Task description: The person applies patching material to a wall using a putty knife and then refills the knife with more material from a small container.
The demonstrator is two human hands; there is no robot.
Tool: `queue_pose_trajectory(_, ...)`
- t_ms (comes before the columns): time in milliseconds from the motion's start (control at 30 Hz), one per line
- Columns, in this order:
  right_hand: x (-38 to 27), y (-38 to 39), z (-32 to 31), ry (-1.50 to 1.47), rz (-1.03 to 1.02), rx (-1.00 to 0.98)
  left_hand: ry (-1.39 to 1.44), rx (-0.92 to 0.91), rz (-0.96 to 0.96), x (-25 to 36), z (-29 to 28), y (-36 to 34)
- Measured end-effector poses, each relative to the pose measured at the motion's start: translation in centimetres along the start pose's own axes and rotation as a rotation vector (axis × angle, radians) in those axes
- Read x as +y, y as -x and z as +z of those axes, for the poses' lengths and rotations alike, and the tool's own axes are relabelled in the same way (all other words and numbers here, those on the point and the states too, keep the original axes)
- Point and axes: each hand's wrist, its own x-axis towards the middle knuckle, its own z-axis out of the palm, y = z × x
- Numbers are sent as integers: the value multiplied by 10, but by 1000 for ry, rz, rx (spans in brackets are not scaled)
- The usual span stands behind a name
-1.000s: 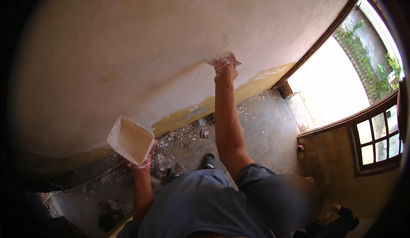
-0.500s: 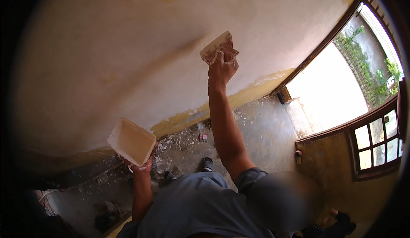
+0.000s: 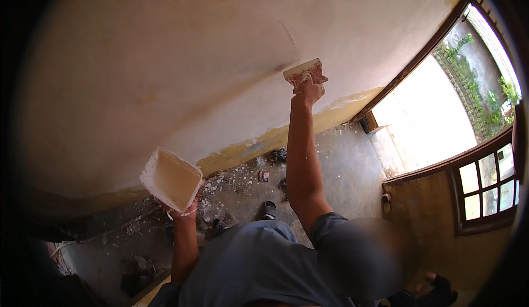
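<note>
1. Spanning the lower edge, a grey shirt [image 3: 237, 263] covers the person's torso.
2. The left hand [image 3: 187, 212] supports the tub [image 3: 175, 180] from beneath and along its lower right side, gripping it; most of the fingers are hidden behind it. White smears mark this hand near the wrist.
3. The tub sits left of the shirt, mouth facing the camera, its rim crusted white and its inside cream-coloured.
4. The right hand [image 3: 309, 91], arm stretched forward, is closed round the scraper [image 3: 302, 69], pinching it with the fingers.
5. The scraper has a wide pale edge and a reddish, smeared body. It is at the wall [image 3: 182, 59], beside its own shadow; whether the edge touches cannot be told.
6. Just above the scraper, a thin rough streak [image 3: 288, 34] marks the whitish wall; along the wall's foot runs a patchy yellow band [image 3: 237, 155].
7. On the grey floor [image 3: 350, 166] lie white flakes [image 3: 212, 188] and 1 small red-and-white packet [image 3: 264, 176], with 1 dark shoe [image 3: 269, 212] nearby.
8. Farther right are a paned window [image 3: 487, 183] and a bright doorway [image 3: 424, 114], with green plants [image 3: 468, 81] outside.
</note>
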Motion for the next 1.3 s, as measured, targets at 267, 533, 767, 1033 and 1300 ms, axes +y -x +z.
queue_pose_trajectory(267, -61, 64, 63, 283, -396, -19, -97, -161, 20, 0, 26, 10)
queue_pose_trajectory(533, -62, 109, 81, 404, -720, -48, -92, -180, 3, -3, 32, 4)
queue_pose_trajectory(767, -20, 110, 77, 514, -1411, -210, -81, -301, -2, -3, 34, 6)
queue_pose_trajectory(1033, 47, 48, -16, 690, -964, -242, -129, -168, 74, -2, 23, 12)
queue_pose_trajectory(1300, -59, 90, 70, 412, -552, -21, -129, -170, 59, 5, 19, 15)
